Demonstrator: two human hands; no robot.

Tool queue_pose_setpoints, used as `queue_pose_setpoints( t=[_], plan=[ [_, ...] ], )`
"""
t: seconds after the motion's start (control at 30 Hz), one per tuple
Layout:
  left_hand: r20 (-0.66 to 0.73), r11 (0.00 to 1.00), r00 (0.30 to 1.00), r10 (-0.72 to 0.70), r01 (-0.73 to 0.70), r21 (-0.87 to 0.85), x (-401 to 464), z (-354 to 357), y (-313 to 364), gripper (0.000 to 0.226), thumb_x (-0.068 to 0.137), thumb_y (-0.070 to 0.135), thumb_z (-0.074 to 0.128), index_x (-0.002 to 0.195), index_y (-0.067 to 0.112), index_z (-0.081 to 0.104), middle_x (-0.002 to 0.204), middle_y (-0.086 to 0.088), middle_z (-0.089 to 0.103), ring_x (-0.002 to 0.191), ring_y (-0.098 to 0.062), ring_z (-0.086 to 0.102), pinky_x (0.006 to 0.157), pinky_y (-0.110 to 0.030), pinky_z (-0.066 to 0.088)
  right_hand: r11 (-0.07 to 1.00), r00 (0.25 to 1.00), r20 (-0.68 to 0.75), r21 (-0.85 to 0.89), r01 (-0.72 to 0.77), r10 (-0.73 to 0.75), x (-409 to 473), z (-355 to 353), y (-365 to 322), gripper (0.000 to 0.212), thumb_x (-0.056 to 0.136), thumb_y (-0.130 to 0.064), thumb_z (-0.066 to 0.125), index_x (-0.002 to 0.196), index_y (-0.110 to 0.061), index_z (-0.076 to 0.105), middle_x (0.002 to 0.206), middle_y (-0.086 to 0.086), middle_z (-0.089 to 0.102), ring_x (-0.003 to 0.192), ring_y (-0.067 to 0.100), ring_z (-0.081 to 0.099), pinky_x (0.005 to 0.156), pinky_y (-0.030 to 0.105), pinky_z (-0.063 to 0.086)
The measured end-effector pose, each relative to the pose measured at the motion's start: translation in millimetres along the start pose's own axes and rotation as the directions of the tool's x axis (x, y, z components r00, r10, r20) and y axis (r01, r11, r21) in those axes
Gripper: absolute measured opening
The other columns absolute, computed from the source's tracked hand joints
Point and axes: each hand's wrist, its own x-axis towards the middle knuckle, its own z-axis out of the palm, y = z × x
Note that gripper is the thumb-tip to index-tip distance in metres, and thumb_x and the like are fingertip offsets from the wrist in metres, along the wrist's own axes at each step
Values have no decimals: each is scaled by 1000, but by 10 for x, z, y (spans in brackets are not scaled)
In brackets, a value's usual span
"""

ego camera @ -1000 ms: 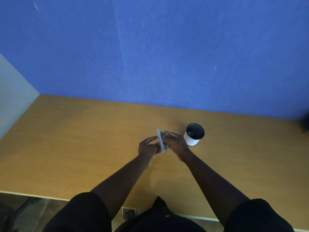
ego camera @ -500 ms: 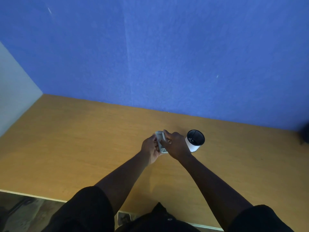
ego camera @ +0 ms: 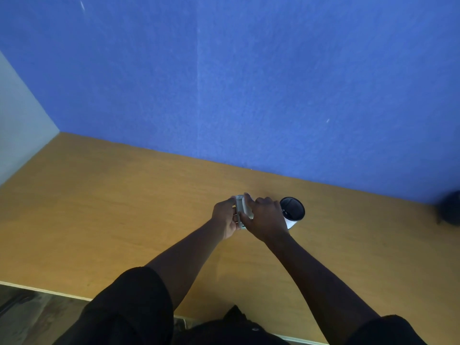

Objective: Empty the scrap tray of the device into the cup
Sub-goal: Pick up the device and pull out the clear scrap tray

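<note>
A small pale grey device [ego camera: 242, 209] is clamped between both my hands above the wooden table [ego camera: 124, 207]. My left hand [ego camera: 224, 216] grips it from the left, fingers wrapped over its side. My right hand [ego camera: 263, 219] covers its right side and top, hiding most of it. Just right of my right hand stands a white paper cup [ego camera: 293, 212] with a dark inside; its lower left is hidden by my hand. I cannot tell whether the scrap tray is on or off the device.
A blue wall [ego camera: 249, 83] rises right behind the table. A pale panel [ego camera: 17, 125] closes the left side. A dark object [ego camera: 451, 210] sits at the far right edge. The table's front edge [ego camera: 49, 292] runs near my body.
A thin pale piece that stood upright between my hands a second ago is now pressed against the device. Both hands have closed tighter around it, next to the cup.
</note>
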Motion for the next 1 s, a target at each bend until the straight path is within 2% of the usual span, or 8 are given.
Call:
queue_pose_setpoints(
  t=[0.1,0.23,0.43,0.5,0.6,0.77,0.87,1.0],
  plan=[
    [-4,1000,1000,-11,11,2,31,-6,19,28,100,29,49,87,12,66,79,-11,69,65,-25,64,58,-32,52,999,1000,-1,-21,30,-30,12,-5,-37,62,93,-46,45,146,-15,37,109,10,69,102,28,61,87,39,46],
    [16,999,1000,-19,20,-34,49,-22,35,30,101,27,46,85,11,66,73,-9,68,59,-22,63,52,-29,51,997,999,33,71,-6,4,38,-30,-84,64,90,-34,51,148,-14,33,117,16,63,97,31,65,76,36,52],
    [36,997,999,-31,33,-67,51,-73,64,32,103,26,43,86,8,63,67,-6,62,40,-14,58,40,-21,48,991,998,26,125,-52,49,19,-9,-135,64,89,-26,55,148,-17,32,113,15,61,93,31,64,70,35,54],
    [68,996,997,-34,39,-74,40,-82,58,32,103,28,43,89,8,63,72,-7,64,46,-15,61,45,-24,51,983,997,35,169,-74,69,29,-15,-137,62,87,-24,57,145,-18,35,111,13,61,94,30,64,69,36,55],
    [139,993,989,-58,72,-92,29,-107,49,32,103,28,43,94,7,65,85,-8,69,71,-20,65,63,-34,54,951,989,58,275,-143,133,71,-43,-129,61,84,-23,61,141,-20,39,114,11,62,98,29,62,75,39,55],
    [231,984,972,-44,83,-160,-36,-150,34,26,103,13,37,107,5,62,93,-13,66,81,-21,63,83,-36,52,912,980,64,358,-200,190,154,-90,-126,60,82,-23,65,138,-19,45,118,12,64,101,27,62,83,41,56],
    [246,982,969,-8,55,-183,-62,-166,27,28,104,9,35,115,4,60,96,-14,65,82,-21,63,84,-34,53,905,979,57,374,-201,194,194,-102,-140,60,81,-24,67,136,-19,47,115,12,65,100,26,63,83,39,55],
    [213,981,977,11,31,-192,-75,-169,36,33,104,6,33,98,6,65,88,-11,68,76,-19,65,69,-30,58,918,983,47,353,-182,176,209,-93,-166,58,81,-25,67,135,-19,49,110,11,65,95,27,63,78,36,53]
  ],
)
